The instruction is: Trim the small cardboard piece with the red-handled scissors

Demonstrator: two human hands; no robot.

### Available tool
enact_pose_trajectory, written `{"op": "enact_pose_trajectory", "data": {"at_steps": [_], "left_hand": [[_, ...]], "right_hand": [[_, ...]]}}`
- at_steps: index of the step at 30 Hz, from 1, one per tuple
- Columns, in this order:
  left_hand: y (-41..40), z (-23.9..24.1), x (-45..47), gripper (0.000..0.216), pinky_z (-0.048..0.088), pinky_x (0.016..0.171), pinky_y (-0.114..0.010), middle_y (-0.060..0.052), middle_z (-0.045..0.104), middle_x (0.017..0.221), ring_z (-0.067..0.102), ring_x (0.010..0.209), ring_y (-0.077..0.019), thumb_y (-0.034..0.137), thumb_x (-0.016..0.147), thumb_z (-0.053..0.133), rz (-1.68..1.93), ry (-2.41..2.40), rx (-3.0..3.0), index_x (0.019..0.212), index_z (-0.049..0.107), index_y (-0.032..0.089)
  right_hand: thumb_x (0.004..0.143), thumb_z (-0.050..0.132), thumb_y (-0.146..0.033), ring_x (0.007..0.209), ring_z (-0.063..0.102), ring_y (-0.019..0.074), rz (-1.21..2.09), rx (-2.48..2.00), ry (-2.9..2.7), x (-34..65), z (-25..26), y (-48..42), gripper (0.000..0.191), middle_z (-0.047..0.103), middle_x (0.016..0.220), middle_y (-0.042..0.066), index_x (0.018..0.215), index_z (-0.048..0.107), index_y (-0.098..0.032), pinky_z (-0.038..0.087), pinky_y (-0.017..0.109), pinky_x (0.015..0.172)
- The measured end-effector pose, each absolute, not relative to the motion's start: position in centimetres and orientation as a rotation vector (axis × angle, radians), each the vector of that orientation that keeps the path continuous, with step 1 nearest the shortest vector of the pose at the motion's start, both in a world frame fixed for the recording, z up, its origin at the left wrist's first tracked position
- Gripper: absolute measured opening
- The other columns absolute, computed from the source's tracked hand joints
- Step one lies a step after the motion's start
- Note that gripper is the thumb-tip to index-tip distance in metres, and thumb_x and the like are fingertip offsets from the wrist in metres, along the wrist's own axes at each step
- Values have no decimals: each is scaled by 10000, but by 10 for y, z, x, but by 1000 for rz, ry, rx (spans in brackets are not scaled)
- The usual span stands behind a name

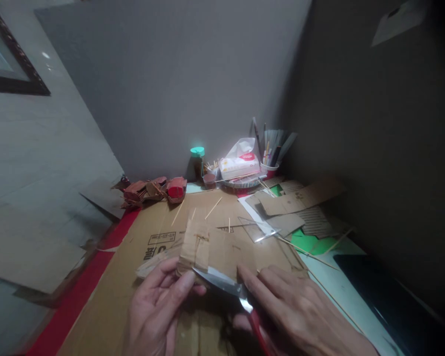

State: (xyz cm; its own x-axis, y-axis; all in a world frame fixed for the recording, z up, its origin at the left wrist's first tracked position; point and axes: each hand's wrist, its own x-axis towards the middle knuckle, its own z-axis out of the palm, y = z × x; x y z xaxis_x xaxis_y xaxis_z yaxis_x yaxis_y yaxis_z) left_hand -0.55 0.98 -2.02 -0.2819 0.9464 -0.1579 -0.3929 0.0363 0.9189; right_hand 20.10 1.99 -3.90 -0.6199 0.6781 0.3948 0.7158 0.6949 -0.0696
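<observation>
Fingers of the left hand (155, 309) pinch a ridged cardboard piece (198, 247); right hand (300, 311) fingers grip red-handled steel scissors (230, 289).

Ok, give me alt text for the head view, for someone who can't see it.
Two hands work over a cardboard sheet: the left hand pinches a small folded cardboard piece while the right hand presses red-handled scissors against its lower edge. Wooden skewers, cardboard scraps and a cup of tools lie behind.

No legible text on the cardboard sheet (148, 237)
</observation>
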Motion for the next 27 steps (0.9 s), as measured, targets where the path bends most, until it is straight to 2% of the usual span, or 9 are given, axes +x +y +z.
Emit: {"op": "enact_pose_trajectory", "data": {"at_steps": [2,7,12,15,18,20,22,25,27], "left_hand": [[10,-21,-5,322,575,657,-190,-46,758,795,686,661,-139,305,638,928,1506,1148,676,902,779,195],[13,-26,-11,309,595,654,-198,-46,758,808,693,685,-143,289,626,945,1480,1105,685,870,782,192],[14,-23,-10,298,593,674,-203,-64,765,821,687,703,-147,286,645,934,1462,1100,707,879,779,184],[12,-19,-5,279,595,646,-228,-34,747,794,676,694,-163,331,650,921,1489,1107,700,851,774,206],[12,-20,-3,254,582,603,-226,-8,710,760,662,665,-160,341,667,911,1508,1125,680,814,757,204],[15,-22,-6,264,576,611,-205,1,701,762,668,677,-151,318,658,923,1524,1136,657,819,749,202],[19,-23,-12,264,579,641,-188,13,701,764,677,708,-143,294,653,927,1567,1147,624,821,739,215],[26,-17,-25,206,581,687,-162,18,715,851,673,784,-128,251,703,886,1689,1170,585,831,729,216],[29,-11,-35,163,581,695,-160,11,708,913,654,822,-125,243,747,844,1788,1184,569,849,723,205]], "right_hand": [[930,668,-330,721,698,229,-164,-1062,-2522,200,-43,20,446,677,834,60,1271,601,-52,578,337,543],[845,740,-198,776,699,236,-232,-1081,-2581,202,-45,19,568,687,908,56,1349,517,-60,577,337,577],[887,665,-167,728,672,215,-169,-1101,-2630,206,-38,17,424,671,878,54,1288,555,-78,538,329,574],[888,648,-150,702,661,208,-200,-1082,-2637,204,-37,16,416,673,875,52,1287,558,-71,525,334,570],[934,636,-270,645,638,197,-211,-1091,-2592,201,-35,18,354,661,834,38,1238,585,-95,491,333,519],[938,642,-372,646,643,203,-194,-1110,-2570,201,-33,19,393,656,829,40,1223,589,-106,480,334,512],[930,656,-402,679,661,214,-187,-1131,-2562,201,-30,19,437,662,850,50,1241,577,-105,479,336,531],[926,654,-317,715,667,216,-143,-1161,-2575,202,-23,15,333,670,876,40,1201,585,-143,460,339,556],[882,665,-237,666,640,195,-94,-1168,-2616,199,-21,11,216,667,857,16,1082,604,-183,416,333,525]]}}
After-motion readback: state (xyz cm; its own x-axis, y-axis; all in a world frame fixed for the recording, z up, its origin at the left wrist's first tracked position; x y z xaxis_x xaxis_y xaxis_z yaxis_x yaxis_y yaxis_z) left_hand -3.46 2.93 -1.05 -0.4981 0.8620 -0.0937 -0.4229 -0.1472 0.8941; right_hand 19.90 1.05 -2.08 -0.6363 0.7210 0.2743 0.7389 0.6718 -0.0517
